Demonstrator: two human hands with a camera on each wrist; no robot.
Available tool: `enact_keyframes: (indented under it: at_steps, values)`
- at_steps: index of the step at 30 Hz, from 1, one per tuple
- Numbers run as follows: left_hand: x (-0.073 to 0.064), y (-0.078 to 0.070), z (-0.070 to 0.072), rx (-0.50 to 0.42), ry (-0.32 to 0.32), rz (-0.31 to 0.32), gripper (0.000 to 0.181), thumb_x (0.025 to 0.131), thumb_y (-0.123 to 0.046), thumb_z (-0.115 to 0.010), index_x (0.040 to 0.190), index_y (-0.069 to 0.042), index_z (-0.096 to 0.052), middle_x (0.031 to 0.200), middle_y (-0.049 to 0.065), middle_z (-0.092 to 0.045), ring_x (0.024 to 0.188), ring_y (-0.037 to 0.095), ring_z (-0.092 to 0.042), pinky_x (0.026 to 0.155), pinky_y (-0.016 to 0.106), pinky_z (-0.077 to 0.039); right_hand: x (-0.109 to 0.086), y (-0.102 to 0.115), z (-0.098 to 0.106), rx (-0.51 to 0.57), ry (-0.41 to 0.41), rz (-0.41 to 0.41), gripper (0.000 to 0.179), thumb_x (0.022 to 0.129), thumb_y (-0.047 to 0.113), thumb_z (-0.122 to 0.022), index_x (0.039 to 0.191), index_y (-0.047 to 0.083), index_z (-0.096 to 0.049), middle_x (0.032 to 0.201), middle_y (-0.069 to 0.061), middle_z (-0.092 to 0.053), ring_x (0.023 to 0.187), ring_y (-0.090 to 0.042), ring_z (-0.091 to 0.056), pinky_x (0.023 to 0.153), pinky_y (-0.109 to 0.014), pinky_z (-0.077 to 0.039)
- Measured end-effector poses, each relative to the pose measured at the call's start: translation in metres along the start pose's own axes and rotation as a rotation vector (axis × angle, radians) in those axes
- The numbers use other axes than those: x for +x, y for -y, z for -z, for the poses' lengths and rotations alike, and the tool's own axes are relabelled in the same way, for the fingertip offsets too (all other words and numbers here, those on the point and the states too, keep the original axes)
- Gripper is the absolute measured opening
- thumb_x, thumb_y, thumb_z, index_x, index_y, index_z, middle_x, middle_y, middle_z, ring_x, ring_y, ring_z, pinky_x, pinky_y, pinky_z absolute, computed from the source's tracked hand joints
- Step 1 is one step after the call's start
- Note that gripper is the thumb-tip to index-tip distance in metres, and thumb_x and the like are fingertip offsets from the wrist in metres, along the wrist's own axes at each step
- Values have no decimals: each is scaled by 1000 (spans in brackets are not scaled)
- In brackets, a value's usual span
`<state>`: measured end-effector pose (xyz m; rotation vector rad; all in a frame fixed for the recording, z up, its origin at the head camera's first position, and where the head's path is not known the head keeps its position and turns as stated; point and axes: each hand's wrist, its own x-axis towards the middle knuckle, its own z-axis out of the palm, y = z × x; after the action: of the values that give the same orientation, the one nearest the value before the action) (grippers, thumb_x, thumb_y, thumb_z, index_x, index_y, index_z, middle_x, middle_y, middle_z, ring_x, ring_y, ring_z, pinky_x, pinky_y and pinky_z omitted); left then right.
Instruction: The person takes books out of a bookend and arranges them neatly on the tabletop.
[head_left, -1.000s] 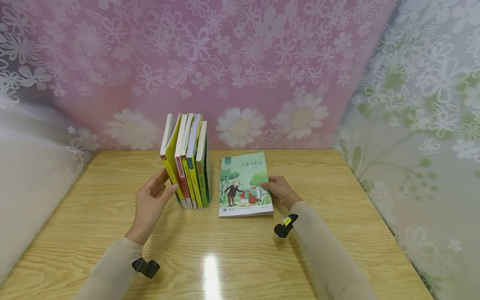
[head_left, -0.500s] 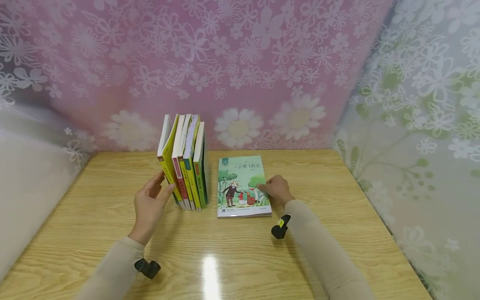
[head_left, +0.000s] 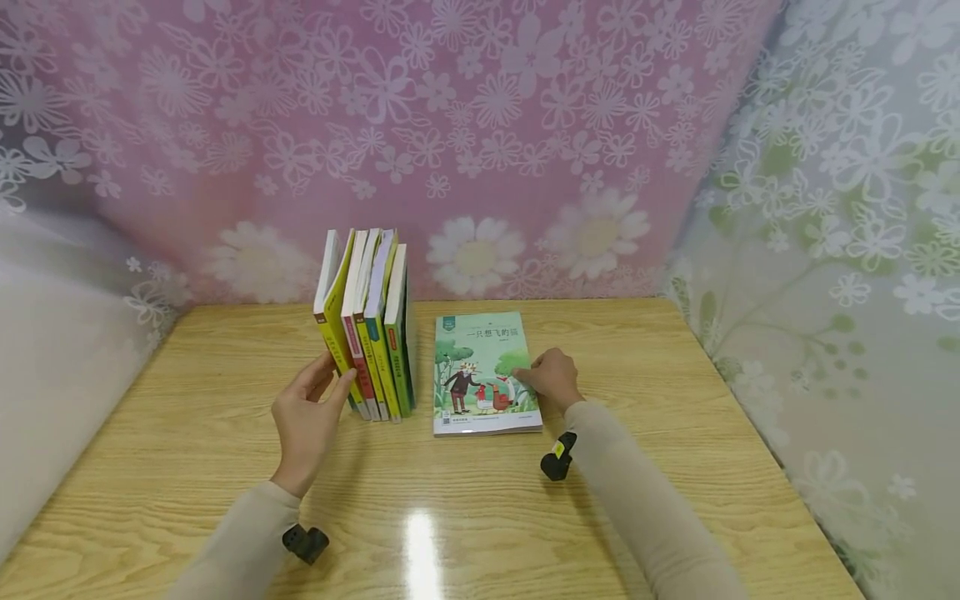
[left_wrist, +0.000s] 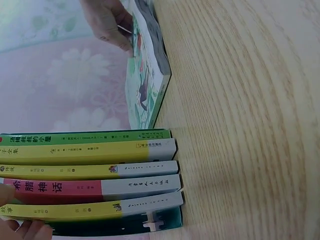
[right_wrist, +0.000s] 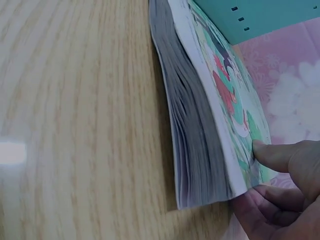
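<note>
Several books stand upright in a row at the left of the table, spines toward me. My left hand (head_left: 311, 412) is at the leftmost book, a yellow one (head_left: 335, 350), its thumb at the spine and its fingers at the left side. A teal panel (left_wrist: 100, 227) stands outside that book. To the right of the row, a green picture book (head_left: 487, 367) lies on the table with its cover up. My right hand (head_left: 553, 379) pinches its right edge, thumb (right_wrist: 272, 155) on the cover and fingers under the edge.
A slotted teal panel (right_wrist: 260, 17), like a bookend, shows beyond the green book in the right wrist view. The wood-grain table (head_left: 480, 517) meets a pink flowered cloth (head_left: 480, 150) at the back and a pale flowered one (head_left: 840, 250) at the right.
The green book's far edge sits a little lower in the head view, with my right hand still at its edge. My left wrist has shifted slightly right and nearer; the upright row stays standing.
</note>
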<state>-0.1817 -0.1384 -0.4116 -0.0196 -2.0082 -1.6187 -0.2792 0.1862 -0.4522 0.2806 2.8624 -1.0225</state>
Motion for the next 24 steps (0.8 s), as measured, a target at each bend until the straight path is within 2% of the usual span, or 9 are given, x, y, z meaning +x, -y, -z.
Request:
enact_keyframes:
  at_steps: [2,5,9,15,18,20,22,24]
  values:
    - [1,2,0,-11,8,17,41,86,-6,-71,125,2,-61,120,18,-64,107,27,-64,83,14,-51,-2,0,-1,6,-21,22,50,83,31,-75,47,11,-48,45,5,-33,47,-11,-26,46,-25,-27]
    - [3,4,-1,-17,27,16,43,86,-9,-72,126,1,-60,120,18,-64,106,30,-64,80,13,-51,-4,-2,-3,15,-63,61,40,83,29,-77,54,5,-62,47,4,-46,49,-11,-37,48,-25,-34]
    - [5,8,-1,46,36,-11,43,86,-12,-72,126,-1,-61,119,17,-65,104,31,-65,78,11,-51,-7,-5,-6,31,-102,97,29,82,26,-77,68,1,-74,56,-2,-63,51,-13,-50,50,-26,-42]
    - [7,13,-3,115,18,-57,43,84,-12,-74,123,1,-62,116,19,-64,97,33,-67,73,7,-49,-10,-5,-7,56,-108,95,31,83,26,-76,68,0,-73,57,-8,-64,49,-14,-45,48,-26,-35]
    - [8,16,-3,143,7,-64,43,84,-14,-75,121,2,-63,115,20,-64,92,31,-69,70,6,-48,-10,-7,-6,87,-104,83,28,83,26,-76,81,-2,-75,78,-15,-71,64,-21,-60,56,-32,-48]
    - [8,17,-3,158,5,-66,42,84,-14,-74,121,3,-63,114,20,-65,90,30,-70,69,5,-48,-9,-10,-4,124,-83,66,31,84,27,-76,94,-3,-75,95,-19,-71,83,-29,-65,69,-39,-55]
    - [8,18,-3,166,12,-69,42,85,-14,-73,122,3,-62,113,20,-66,90,30,-70,69,4,-47,-8,-12,-2,166,-58,38,38,84,28,-75,107,-3,-72,111,-20,-68,102,-35,-63,83,-47,-55]
    - [7,17,-2,172,22,-80,41,87,-13,-71,123,3,-61,112,21,-66,91,29,-69,70,4,-47,-7,-14,1,203,-20,8,43,86,30,-73,113,-3,-69,118,-20,-65,111,-36,-59,90,-48,-52]
